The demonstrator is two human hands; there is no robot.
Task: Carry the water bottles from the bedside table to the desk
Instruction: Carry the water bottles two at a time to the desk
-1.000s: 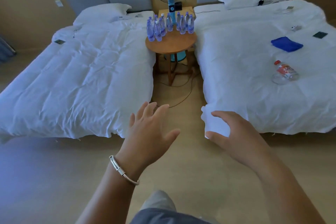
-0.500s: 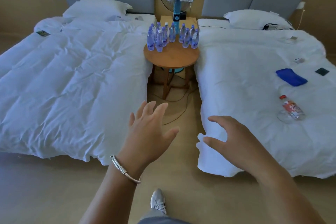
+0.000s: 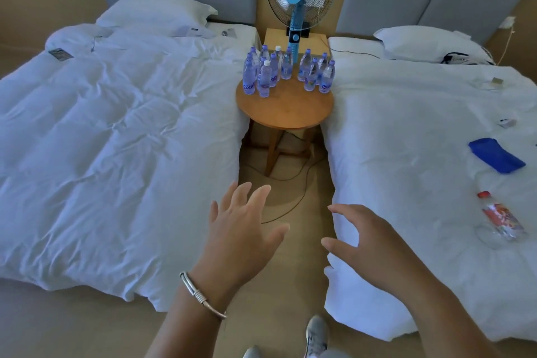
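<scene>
clear plastic water bottles [image 3: 287, 73] — smooth wooden bedside table [image 3: 284, 109]

Soft, even daylight with a cool blue tint on the white beds [image 3: 116, 131]. Mild shadows only, under the worktop [image 3: 284, 107] and along the bed edges. No strong glare. Strong wide-angle bending at the edges. Slight blur on the left hand [image 3: 244, 229] and right hand [image 3: 374, 244].

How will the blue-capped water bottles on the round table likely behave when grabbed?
The water bottles look full and capped, so probably heavy for their size. They are tall, narrow and tightly clustered on the round table; nudging one may topple its neighbours. Thin clear plastic likely dents under a firm grip.
</scene>
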